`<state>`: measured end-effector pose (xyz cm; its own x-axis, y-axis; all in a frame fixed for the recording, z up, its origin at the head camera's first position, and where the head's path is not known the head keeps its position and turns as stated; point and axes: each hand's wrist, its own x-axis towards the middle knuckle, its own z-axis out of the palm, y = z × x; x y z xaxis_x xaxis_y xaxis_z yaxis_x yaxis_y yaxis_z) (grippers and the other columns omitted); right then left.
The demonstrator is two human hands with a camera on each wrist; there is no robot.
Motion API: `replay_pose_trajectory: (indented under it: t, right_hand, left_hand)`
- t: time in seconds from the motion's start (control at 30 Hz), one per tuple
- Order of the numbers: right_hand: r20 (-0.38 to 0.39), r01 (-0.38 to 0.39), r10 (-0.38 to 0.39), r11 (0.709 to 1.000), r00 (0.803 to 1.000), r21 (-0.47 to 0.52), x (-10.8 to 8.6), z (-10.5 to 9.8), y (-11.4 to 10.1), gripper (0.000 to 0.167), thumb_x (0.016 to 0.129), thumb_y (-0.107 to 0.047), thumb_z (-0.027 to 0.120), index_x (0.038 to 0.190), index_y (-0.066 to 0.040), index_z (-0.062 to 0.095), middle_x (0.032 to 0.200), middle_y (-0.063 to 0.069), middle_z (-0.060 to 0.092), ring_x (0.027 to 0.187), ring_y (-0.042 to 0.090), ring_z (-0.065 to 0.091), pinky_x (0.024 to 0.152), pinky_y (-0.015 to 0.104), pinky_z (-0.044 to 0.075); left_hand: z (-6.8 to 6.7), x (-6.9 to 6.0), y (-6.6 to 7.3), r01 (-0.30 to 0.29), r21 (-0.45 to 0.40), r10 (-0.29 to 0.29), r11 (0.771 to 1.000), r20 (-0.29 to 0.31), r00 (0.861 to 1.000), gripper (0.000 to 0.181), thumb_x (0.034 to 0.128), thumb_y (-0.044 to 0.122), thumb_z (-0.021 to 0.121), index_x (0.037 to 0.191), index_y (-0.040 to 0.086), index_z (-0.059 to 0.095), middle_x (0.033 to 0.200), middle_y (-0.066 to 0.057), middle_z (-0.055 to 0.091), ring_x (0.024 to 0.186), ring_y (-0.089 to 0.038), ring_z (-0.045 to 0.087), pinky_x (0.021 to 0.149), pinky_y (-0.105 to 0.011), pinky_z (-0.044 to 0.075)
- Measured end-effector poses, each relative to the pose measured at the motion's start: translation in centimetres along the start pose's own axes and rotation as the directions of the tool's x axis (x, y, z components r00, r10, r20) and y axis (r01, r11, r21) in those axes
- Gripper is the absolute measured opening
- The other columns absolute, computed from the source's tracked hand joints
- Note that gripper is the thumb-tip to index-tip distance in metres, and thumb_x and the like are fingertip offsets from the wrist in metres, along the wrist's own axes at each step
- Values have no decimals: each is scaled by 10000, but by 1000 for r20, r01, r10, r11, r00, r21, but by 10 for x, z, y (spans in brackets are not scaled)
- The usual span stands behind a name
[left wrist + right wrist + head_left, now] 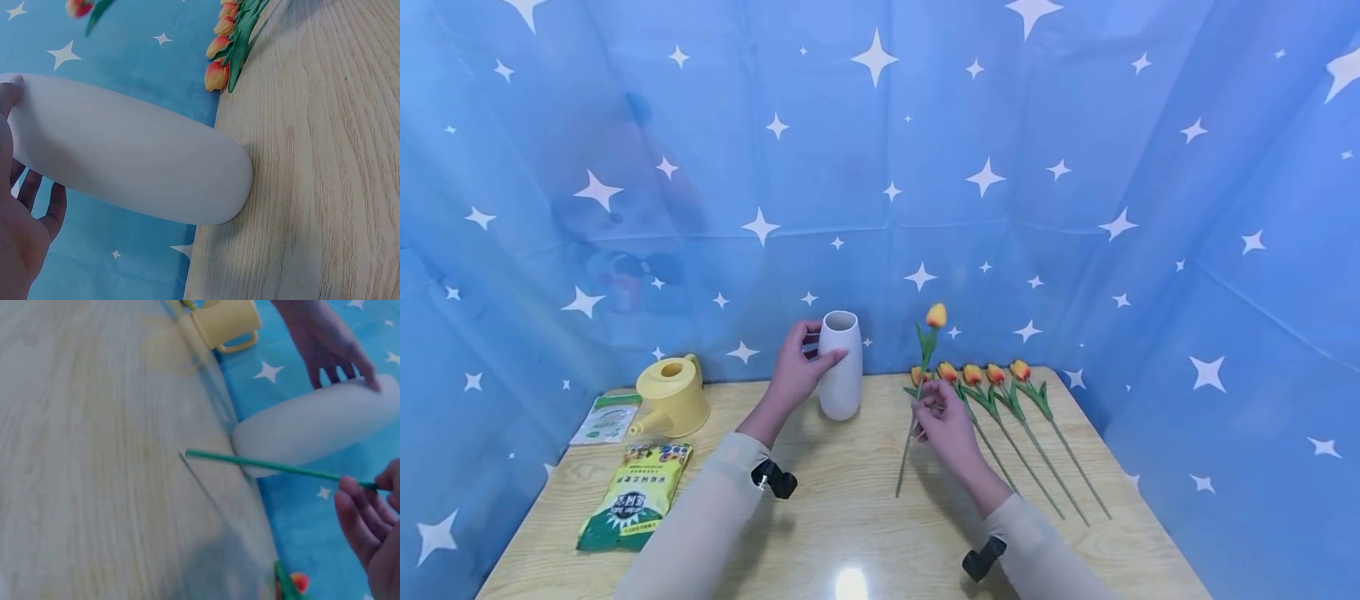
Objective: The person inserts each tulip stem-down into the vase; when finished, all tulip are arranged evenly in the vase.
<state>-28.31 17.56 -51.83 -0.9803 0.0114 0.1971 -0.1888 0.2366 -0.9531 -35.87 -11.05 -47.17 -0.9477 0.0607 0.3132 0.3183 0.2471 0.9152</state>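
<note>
A tall white vase (841,387) stands upright on the wooden table, near its back edge. My left hand (797,368) grips it near the top, thumb across the front and fingers around the far side. Between thumb and fingers, my right hand (949,423) pinches the green stem (269,465) of an artificial tulip (936,316). This tulip is held upright, its orange-yellow bloom above the hand and the stem's lower end pointing down, apart from the vase. Several more orange-yellow tulips (1021,372) lie in a row at the right, partly behind my right hand.
At the left is a yellow watering can (679,404), overlapping a flat green-and-white packet (604,421). A yellow-and-green bag (636,500) lies nearer on the table (820,517). A blue star-patterned curtain (850,167) hangs behind and beside the table.
</note>
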Motion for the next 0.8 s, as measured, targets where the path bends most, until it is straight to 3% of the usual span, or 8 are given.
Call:
replay_pose_trajectory:
  t: [0.2, 0.47, 0.8]
  right_hand:
    - [-25, 44, -42, 997, 999, 69, 10, -9, -11, 242, 1077, -56, 713, 1252, -31, 548, 1017, 227, 738, 783, 341, 800, 625, 423, 673]
    - [-97, 89, -76, 987, 992, 133, 24, -22, -34, 228, 1108, -92, 679, 1256, -27, 518, 1061, 284, 757, 877, 380, 810, 637, 371, 660]
    - [-211, 217, -181, 963, 961, 162, 47, -27, -72, 195, 1147, -130, 607, 1230, 26, 525, 1130, 337, 752, 880, 282, 810, 680, 365, 669]
  left_hand:
    - [-1, 0, 0, 4, -10, -4, 1000, 5, 1000, 657, 966, 447, 883, 1453, 142, 565, 1480, -84, 585, 1399, -381, 563, 1169, -597, 510]
    - [0, 1, 0, 7, -12, -7, 1000, 17, 1000, 682, 953, 476, 888, 1457, 143, 571, 1470, -92, 594, 1391, -386, 573, 1155, -604, 521]
    - [-1, 2, 0, 17, -3, -17, 1000, 11, 1000, 665, 951, 488, 886, 1441, 164, 576, 1465, -80, 590, 1386, -378, 578, 1145, -616, 527]
